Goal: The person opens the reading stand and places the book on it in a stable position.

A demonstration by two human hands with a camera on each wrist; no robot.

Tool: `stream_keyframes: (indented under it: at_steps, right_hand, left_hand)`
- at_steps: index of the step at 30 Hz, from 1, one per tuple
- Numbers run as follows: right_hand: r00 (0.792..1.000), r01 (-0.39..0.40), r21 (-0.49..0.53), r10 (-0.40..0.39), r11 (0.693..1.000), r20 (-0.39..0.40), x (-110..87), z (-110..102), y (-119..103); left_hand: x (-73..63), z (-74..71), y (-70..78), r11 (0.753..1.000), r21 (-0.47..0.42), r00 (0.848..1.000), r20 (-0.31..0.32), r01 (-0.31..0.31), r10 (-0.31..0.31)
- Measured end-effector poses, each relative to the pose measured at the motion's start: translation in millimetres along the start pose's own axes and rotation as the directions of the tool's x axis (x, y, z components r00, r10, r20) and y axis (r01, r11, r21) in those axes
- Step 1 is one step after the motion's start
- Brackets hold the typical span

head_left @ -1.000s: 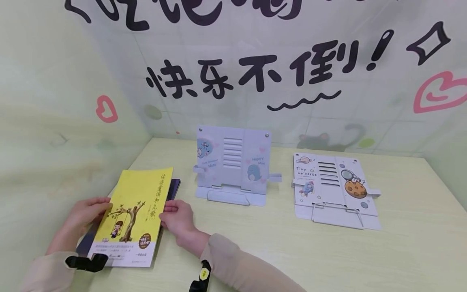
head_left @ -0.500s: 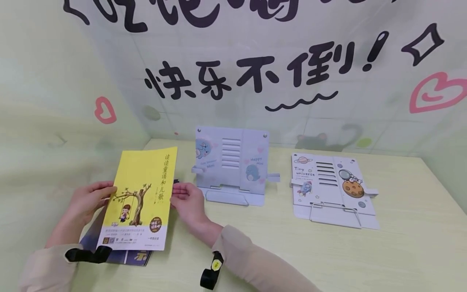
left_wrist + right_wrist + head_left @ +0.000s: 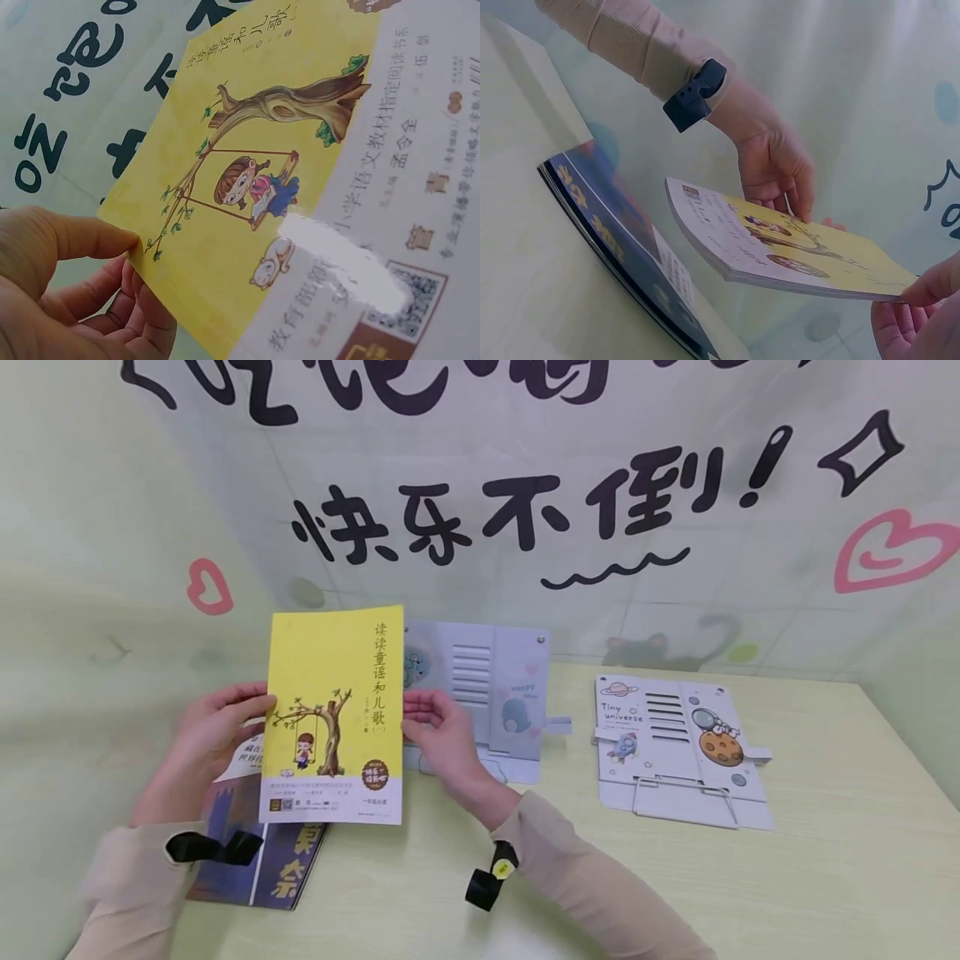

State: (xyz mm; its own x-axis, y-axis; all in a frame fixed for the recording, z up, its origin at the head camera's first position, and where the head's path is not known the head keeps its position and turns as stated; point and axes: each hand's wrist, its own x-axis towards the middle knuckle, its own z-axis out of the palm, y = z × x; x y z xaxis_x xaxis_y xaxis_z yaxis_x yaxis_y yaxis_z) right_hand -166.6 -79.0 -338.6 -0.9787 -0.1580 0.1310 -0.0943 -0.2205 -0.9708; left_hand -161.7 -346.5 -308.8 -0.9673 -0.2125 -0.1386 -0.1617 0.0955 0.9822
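Observation:
A yellow book with a tree and a child on a swing on its cover is held up off the table between both hands. My left hand pinches its left edge, thumb on the cover and fingers behind, as the left wrist view shows closely. At the opposite edge my right hand pinches the book the same way. Below it, a dark blue book lies on the table, partly covered by the yellow book and left arm. The right wrist view shows the yellow book tilted above the blue book.
Behind the yellow book stands a white book stand with blue cartoon animals, partly hidden. A second book stand with an astronaut design leans farther right on the pale table. A printed wall cloth closes off the back.
Both hands have lifted the yellow book off the dark blue book and carried it up and to the right, now overlapping the left book stand. More of the blue book shows.

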Motion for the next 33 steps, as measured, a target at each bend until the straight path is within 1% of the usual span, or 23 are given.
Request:
stream_keyframes:
  at_steps: [1, 4, 6, 7, 10, 13, 14, 17, 21, 23, 29, 33]
  right_hand:
    - [1.000, 0.000, 0.003, 0.000, 1.000, 0.001, 1.8, -4.5, -1.9]
    - [1.000, 0.016, -0.010, -0.016, 1.000, -0.004, 6.0, -17.9, -7.8]
    - [1.000, 0.024, -0.020, -0.024, 1.000, -0.008, 8.3, -26.2, -12.0]
    - [0.999, 0.030, -0.026, -0.030, 0.999, -0.011, 8.9, -30.3, -14.3]
    - [0.999, 0.040, -0.040, -0.041, 0.998, -0.024, 11.6, -41.7, -19.6]
    - [0.997, 0.072, -0.069, -0.074, 0.995, -0.029, 14.3, -52.5, -23.8]
    - [0.996, 0.084, -0.078, -0.087, 0.993, -0.033, 15.2, -56.0, -25.0]
    - [0.991, 0.121, -0.112, -0.126, 0.986, -0.039, 17.1, -66.5, -30.1]
    - [0.987, 0.136, -0.142, -0.146, 0.980, -0.064, 19.3, -80.3, -37.2]
    - [0.983, 0.149, -0.150, -0.163, 0.977, -0.080, 20.7, -86.9, -39.6]
    - [0.968, 0.199, -0.174, -0.221, 0.964, -0.117, 26.0, -105.6, -41.0]
    - [0.959, 0.220, -0.198, -0.249, 0.955, -0.137, 29.8, -116.2, -38.5]
  left_hand:
    - [1.6, 3.8, 2.9, 1.000, -0.019, 1.000, 0.004, -0.003, 0.003]
    - [6.9, 15.1, 9.9, 1.000, -0.011, 0.999, 0.023, -0.030, 0.030]
    - [11.4, 21.6, 12.4, 0.999, 0.002, 0.998, 0.031, -0.049, 0.049]
    - [16.1, 23.8, 11.3, 0.998, -0.014, 0.997, 0.033, -0.067, 0.067]
    - [21.5, 34.4, 14.7, 0.996, -0.001, 0.995, 0.038, -0.090, 0.090]
    - [20.3, 48.3, 23.6, 0.996, -0.029, 0.995, 0.041, -0.087, 0.088]
    - [17.3, 54.1, 28.8, 0.997, -0.019, 0.996, 0.043, -0.080, 0.081]
    - [14.9, 67.6, 39.1, 0.996, -0.041, 0.995, 0.048, -0.082, 0.084]
    - [15.0, 83.5, 49.2, 0.995, -0.036, 0.994, 0.052, -0.098, 0.100]
    - [15.8, 91.0, 53.2, 0.994, -0.049, 0.993, 0.054, -0.101, 0.104]
    - [19.4, 112.4, 58.8, 0.985, -0.119, 0.990, 0.054, -0.123, 0.131]
    - [24.6, 125.0, 57.8, 0.981, -0.123, 0.986, 0.057, -0.147, 0.155]
